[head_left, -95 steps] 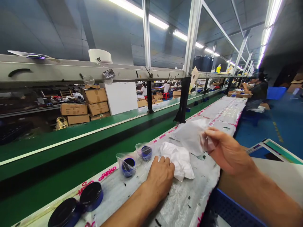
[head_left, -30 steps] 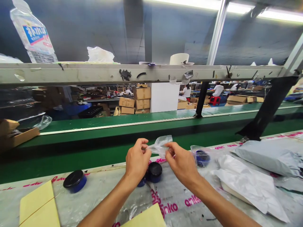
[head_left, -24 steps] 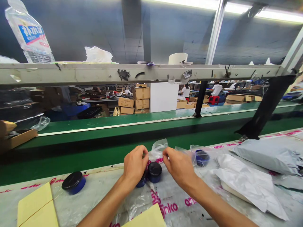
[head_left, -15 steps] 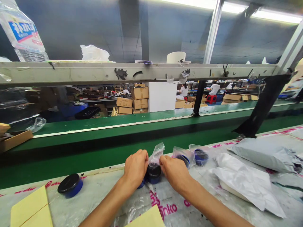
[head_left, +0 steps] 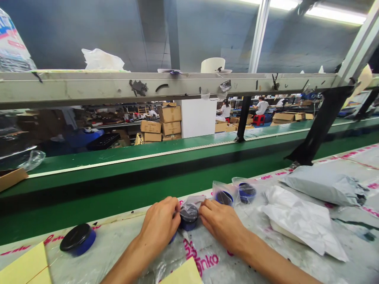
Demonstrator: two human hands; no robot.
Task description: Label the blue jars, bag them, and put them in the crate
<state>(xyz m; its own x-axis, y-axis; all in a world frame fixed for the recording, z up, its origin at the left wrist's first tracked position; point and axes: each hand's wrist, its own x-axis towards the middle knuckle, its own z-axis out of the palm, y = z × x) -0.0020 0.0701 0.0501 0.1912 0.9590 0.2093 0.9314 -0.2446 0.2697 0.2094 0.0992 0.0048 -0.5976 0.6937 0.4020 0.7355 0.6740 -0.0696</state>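
A round container (head_left: 188, 223) with a black top and a blue body stands between my hands, a clear plastic bag (head_left: 194, 200) draped over its top. My left hand (head_left: 161, 219) pinches the bag's left side, fingers closed near the rim. On the other side, my right hand (head_left: 220, 221) has its fingers closed on the bag's right edge. Part of another blue item shows beneath my left hand, mostly hidden. Two similar blue containers, one bagged (head_left: 224, 197) and another bagged (head_left: 246, 192), sit beyond my right hand. An unbagged black and blue container (head_left: 78, 239) lies at the left.
Yellow card pieces (head_left: 26, 266) lie at the front left, with another yellow piece (head_left: 183, 273) at the front middle. White crumpled wrapping (head_left: 302, 217) and a grey plastic pouch (head_left: 324, 185) are on the right. A green conveyor (head_left: 118, 189) runs behind the plastic-covered table, under a shelf beam (head_left: 103, 87).
The bag's upright top has come down and now lies over the container's lid. My left hand has shifted slightly left and lower, and the whole view has moved a little.
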